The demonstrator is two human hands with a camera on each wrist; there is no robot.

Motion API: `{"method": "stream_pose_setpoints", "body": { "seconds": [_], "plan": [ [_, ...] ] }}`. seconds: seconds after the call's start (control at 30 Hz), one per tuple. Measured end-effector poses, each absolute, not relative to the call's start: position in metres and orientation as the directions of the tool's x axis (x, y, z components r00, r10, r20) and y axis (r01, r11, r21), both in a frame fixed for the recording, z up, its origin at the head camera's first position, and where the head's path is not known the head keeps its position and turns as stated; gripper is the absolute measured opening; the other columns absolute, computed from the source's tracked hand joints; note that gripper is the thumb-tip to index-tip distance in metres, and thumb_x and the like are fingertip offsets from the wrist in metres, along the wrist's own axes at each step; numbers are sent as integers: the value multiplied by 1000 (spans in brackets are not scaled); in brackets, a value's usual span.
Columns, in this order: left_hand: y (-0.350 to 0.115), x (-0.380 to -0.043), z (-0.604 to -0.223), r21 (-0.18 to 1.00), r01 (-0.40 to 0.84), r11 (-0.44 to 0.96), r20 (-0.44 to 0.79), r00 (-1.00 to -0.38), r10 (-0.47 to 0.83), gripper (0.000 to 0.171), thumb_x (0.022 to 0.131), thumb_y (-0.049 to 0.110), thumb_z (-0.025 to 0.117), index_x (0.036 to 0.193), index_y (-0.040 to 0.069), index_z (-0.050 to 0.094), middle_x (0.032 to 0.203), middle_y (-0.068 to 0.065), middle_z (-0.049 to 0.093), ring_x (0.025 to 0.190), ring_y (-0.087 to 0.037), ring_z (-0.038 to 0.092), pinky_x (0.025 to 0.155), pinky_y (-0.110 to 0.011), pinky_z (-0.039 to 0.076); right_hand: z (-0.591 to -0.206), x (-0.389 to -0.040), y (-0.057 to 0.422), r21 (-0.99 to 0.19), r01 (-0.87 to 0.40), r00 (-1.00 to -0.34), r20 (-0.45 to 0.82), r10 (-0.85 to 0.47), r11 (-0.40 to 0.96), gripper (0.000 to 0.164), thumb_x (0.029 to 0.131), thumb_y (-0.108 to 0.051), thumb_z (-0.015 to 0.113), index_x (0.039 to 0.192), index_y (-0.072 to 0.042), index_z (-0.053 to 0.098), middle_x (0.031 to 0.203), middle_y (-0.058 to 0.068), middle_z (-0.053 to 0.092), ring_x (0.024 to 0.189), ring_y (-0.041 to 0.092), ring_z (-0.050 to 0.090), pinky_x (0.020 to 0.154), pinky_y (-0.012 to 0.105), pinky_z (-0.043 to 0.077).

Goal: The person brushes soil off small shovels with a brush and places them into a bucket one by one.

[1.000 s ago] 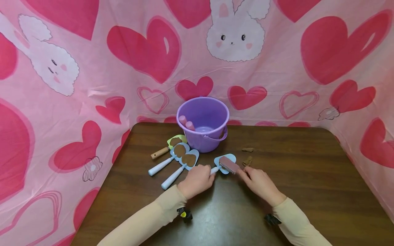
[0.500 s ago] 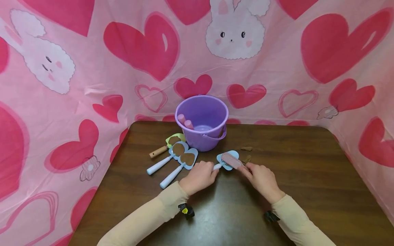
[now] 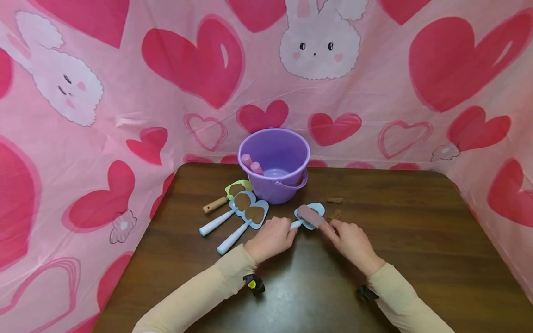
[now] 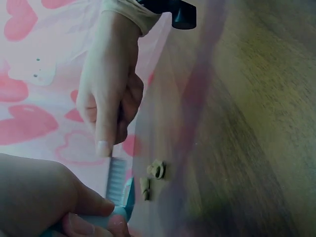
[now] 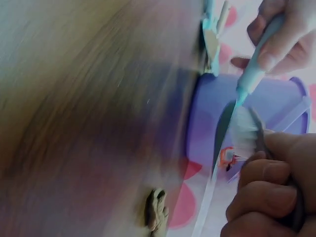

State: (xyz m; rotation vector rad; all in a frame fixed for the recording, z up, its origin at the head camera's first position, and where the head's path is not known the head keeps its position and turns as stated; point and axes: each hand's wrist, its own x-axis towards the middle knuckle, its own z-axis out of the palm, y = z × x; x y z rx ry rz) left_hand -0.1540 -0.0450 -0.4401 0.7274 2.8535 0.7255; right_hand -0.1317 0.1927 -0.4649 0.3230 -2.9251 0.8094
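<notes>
My left hand (image 3: pixel 272 239) grips the handle of a small light blue shovel (image 3: pixel 318 207), its blade pointing away to the right. My right hand (image 3: pixel 351 243) holds a scrubbing brush (image 3: pixel 311 216) with a dull pink back. The brush lies across the blade and hides most of it in the head view. Pale bristles (image 5: pixel 244 129) face the blade in the right wrist view, right at its surface. Seen from the left wrist, the bristle rows (image 4: pixel 116 180) overlap the shovel's turquoise edge (image 4: pixel 130 195). Both tools are held above the table.
Behind the hands stands a purple bucket (image 3: pixel 272 192) with two pink handles (image 3: pixel 251 163) inside. Left of it lie two light blue shovels (image 3: pixel 229 240) and a green one with a wooden handle (image 3: pixel 215 205), all brown-smeared. Brown scraps (image 3: pixel 335 200) lie right. Pink patterned cloth (image 3: pixel 374 92) surrounds the table.
Shovel and brush have shifted slightly up and right together in the head view. The brush has rocked and slid over the blade, its bristle side now turned more downward. Both grips are unchanged.
</notes>
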Motion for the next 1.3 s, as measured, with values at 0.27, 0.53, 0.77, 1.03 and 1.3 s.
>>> {"method": "stream_pose_setpoints", "body": {
  "seconds": [0.27,0.53,0.77,1.03,1.3],
  "plan": [
    [-44,-155,-438,500,411,762,14,-884,467,39,101,21,65,67,13,50,59,4,39,50,-17,45,46,-33,39,-464,-127,191,-395,-213,-965,229,-129,894,37,100,-34,69,74,-14,52,56,-1,38,49,20,41,46,36,34],
    [-43,-155,-441,525,404,749,1,-881,474,33,102,21,65,72,12,55,61,3,40,51,-17,46,48,-32,39,-465,-130,190,-421,-163,-976,203,-83,892,38,102,-33,67,75,-10,52,56,2,40,49,23,44,47,39,37],
    [-44,-156,-440,517,397,758,-8,-883,468,35,102,20,65,70,12,53,61,3,39,51,-16,45,47,-32,39,-466,-132,188,-441,-172,-967,248,-64,881,37,102,-30,68,76,-9,53,55,2,41,49,24,47,48,41,40],
    [-47,-159,-437,534,396,747,-5,-882,472,36,102,19,65,70,11,52,61,4,38,50,-14,42,45,-31,37,-464,-131,184,-440,-247,-963,215,-166,864,38,100,-33,70,73,-14,51,58,-3,36,51,16,38,48,33,32],
    [-47,-154,-437,551,402,731,5,-878,478,32,101,18,66,72,11,55,62,3,43,51,-16,46,47,-31,39,-466,-132,187,-428,-154,-978,193,-76,890,39,101,-32,68,73,-11,53,56,1,40,50,24,44,48,39,37]
  ]
}}
